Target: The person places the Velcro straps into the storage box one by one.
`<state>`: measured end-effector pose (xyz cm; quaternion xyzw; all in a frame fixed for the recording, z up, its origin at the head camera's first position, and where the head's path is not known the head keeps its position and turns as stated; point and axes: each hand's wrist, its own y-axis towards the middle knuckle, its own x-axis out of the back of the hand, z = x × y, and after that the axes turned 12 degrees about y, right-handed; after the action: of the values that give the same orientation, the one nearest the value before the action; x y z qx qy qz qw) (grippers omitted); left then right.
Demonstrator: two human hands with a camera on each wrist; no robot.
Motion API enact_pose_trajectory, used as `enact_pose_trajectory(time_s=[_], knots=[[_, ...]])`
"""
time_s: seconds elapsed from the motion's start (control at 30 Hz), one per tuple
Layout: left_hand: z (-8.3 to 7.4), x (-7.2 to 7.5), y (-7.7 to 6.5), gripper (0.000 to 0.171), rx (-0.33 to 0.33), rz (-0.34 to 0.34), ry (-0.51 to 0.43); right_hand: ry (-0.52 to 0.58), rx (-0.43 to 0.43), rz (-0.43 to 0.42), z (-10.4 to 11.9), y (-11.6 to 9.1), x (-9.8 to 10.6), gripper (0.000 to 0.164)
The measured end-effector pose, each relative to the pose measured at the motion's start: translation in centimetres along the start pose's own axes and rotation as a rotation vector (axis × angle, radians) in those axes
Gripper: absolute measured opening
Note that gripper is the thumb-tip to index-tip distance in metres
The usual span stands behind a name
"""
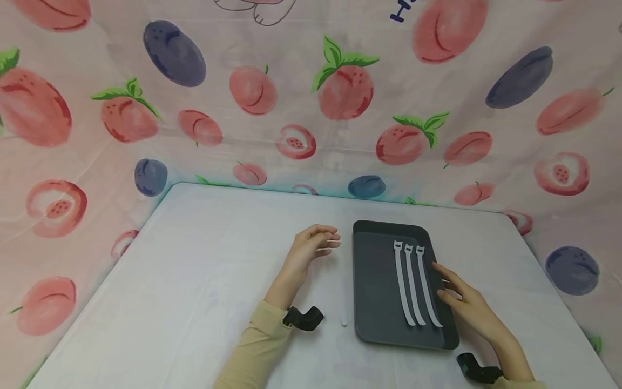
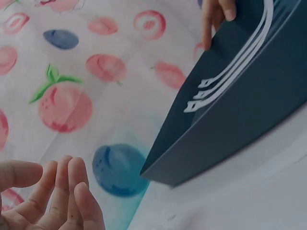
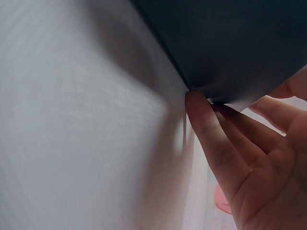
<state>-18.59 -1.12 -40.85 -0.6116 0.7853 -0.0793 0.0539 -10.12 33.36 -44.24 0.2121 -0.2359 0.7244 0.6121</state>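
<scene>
A shallow dark grey tray (image 1: 379, 292) rests on the white table, right of centre. Inside it lie three white cable straps (image 1: 412, 283) with slotted heads, side by side and slightly curved. My right hand (image 1: 468, 302) touches the tray's right rim. In the right wrist view, a finger (image 3: 211, 124) meets the tray's lower edge. To the left of the tray, my left hand (image 1: 306, 248) hovers with loosely bent fingers and an empty palm. Between that hand and the tray, a thin white strip (image 1: 344, 321) lies on the table, barely visible against the cloth.
The white table (image 1: 194, 281) extends far to the left of the hands. A fruit-print curtain (image 1: 291, 81) hangs behind the table and along its sides. Black wrist cameras (image 1: 303, 319) are strapped to both wrists.
</scene>
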Motion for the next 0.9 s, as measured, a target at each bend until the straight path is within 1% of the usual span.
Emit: enact_pose_trajectory(time_s=[0.17,0.37,0.53,0.7,0.9], knots=[[0.8,1.4,0.7,0.025,-0.007,-0.071,-0.015,-0.008,0.007,-0.003,-0.1,0.0,-0.1,0.057],[1.1,2.8,1.3,0.028,0.016,-0.138,-0.052,-0.02,0.012,-0.002,0.0,0.1,-0.2,0.057],[1.8,3.7,1.9,0.027,0.045,-0.187,-0.074,-0.026,0.014,-0.007,0.0,0.1,-0.1,0.056],[2.6,4.4,2.5,0.023,0.068,-0.233,-0.051,-0.019,0.023,-0.007,0.0,0.1,-0.1,0.056],[3.5,4.7,3.0,0.021,0.079,-0.274,0.016,-0.018,0.031,-0.008,-0.1,0.0,-0.2,0.056]])
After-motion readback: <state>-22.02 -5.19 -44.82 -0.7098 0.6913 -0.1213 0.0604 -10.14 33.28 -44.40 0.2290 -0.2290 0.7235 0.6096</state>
